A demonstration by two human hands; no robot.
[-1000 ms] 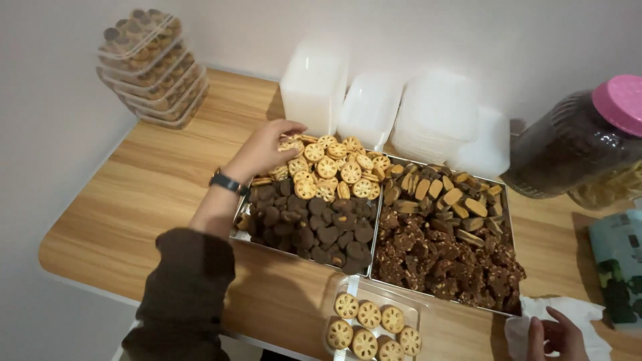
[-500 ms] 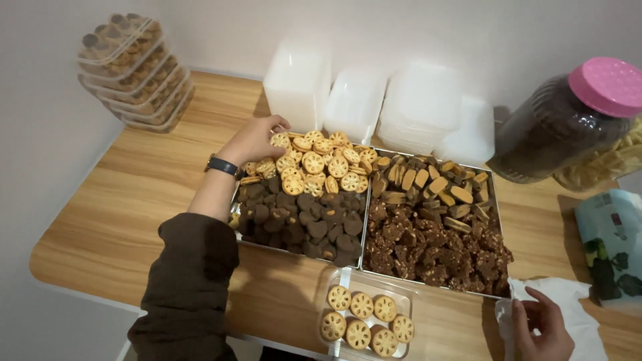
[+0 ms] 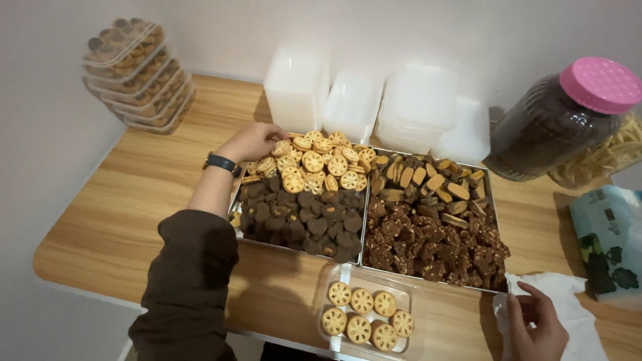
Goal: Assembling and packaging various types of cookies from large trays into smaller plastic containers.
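My left hand (image 3: pixel 253 141), with a dark watch on the wrist, rests at the far left corner of a metal tray (image 3: pixel 233 208), its fingers on a golden wheel-shaped cookie (image 3: pixel 281 147). That tray holds a pile of these cookies (image 3: pixel 319 164) at the back and dark chocolate cookies (image 3: pixel 301 219) in front. My right hand (image 3: pixel 535 324) lies at the bottom right, fingers on a white tissue (image 3: pixel 568 314). A clear plastic box (image 3: pixel 336 277) near the front edge holds several wheel cookies (image 3: pixel 364 315).
A second metal tray (image 3: pixel 493 200) of brown and chocolate-nut pieces sits to the right. Stacked filled clear boxes (image 3: pixel 137 73) stand far left, white empty containers (image 3: pixel 374 100) at the back. A dark jar with a pink lid (image 3: pixel 568 113) and a green packet (image 3: pixel 612 241) are right.
My left hand stayed at the tray's far left corner among the wheel cookies. My right hand shifted slightly on the white tissue. The view moved closer and a little to the left.
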